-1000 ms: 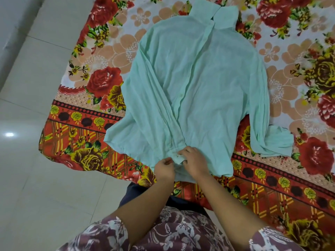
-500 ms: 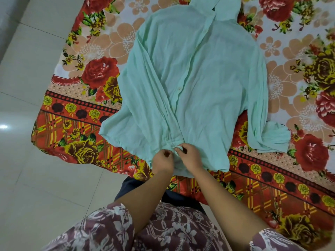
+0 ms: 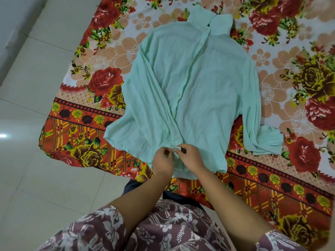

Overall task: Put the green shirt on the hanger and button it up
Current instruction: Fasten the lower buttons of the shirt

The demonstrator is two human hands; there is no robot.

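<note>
Clearly the green shirt (image 3: 192, 98) has been spread flat and front-up on the floral bedsheet (image 3: 101, 84) so that the placket runs as one line from the collar (image 3: 208, 22) at the far end down to the hem nearest the person, which makes each button easy to reach in turn. Its sleeves are folded in along the sides, one cuff (image 3: 268, 142) trailing out to the right onto the sheet. No hanger shows anywhere; whether one sits inside the shoulders under the cloth cannot be told from this view. Both hands meet at the bottom of the placket, just above the hem. The left hand (image 3: 163, 160) is curled nearly closed, thumb and fingertips pinching the edge of one front panel, while the right hand (image 3: 190, 158) is likewise closed in a pinch on the facing edge, the two almost touching over a small fold of fabric between them. That paired pinch reads as work on the lowest button, one hand steadying the hole and the other feeding the button, though the button itself is too small and hidden to make out. A button higher up the placket (image 3: 178, 96) looks fastened, so the buttoning seems close to finished. The shirt lies directly ahead of the hands, stretching away from them across the sheet, beside the pale tiled floor (image 3: 27, 87).
</note>
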